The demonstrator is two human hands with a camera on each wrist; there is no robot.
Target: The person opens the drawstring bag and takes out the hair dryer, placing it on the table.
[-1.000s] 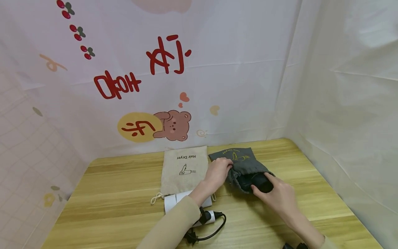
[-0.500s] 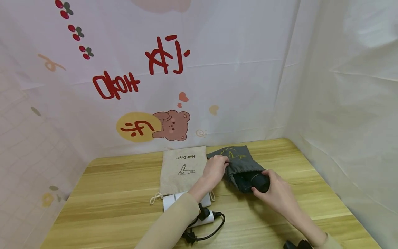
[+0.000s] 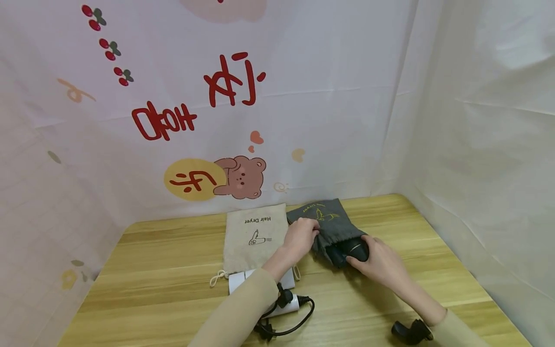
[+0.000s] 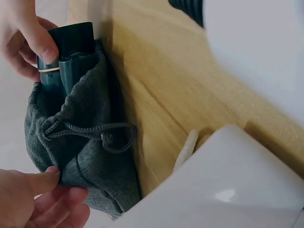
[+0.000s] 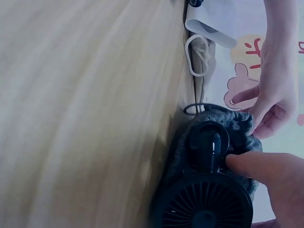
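Note:
A grey drawstring bag (image 3: 340,229) with a yellow print lies at the back right of the table, its mouth toward me. Inside the mouth sits a dark green folded hair dryer (image 3: 359,249), its rear end sticking out. My right hand (image 3: 383,262) grips that end between thumb and fingers. In the right wrist view the dryer's round ribbed grille (image 5: 204,202) faces the camera. My left hand (image 3: 300,236) pinches the bag's cloth at its left side, with thumb and fingers (image 4: 50,176) on the fabric. The dryer's front part is hidden in the bag.
Left of the grey bag lies a beige "Hair Dryer" bag (image 3: 256,241) with white cords. A white hair dryer (image 3: 240,280) with a black cord (image 3: 305,320) lies under my left forearm. Near my right sleeve is a black curved object (image 3: 409,331). Cloth walls (image 3: 338,120) enclose the table.
The grey bag and the dryer have shifted a little to the left and away from me. My right hand has moved left with the dryer; the left hand keeps its pinch.

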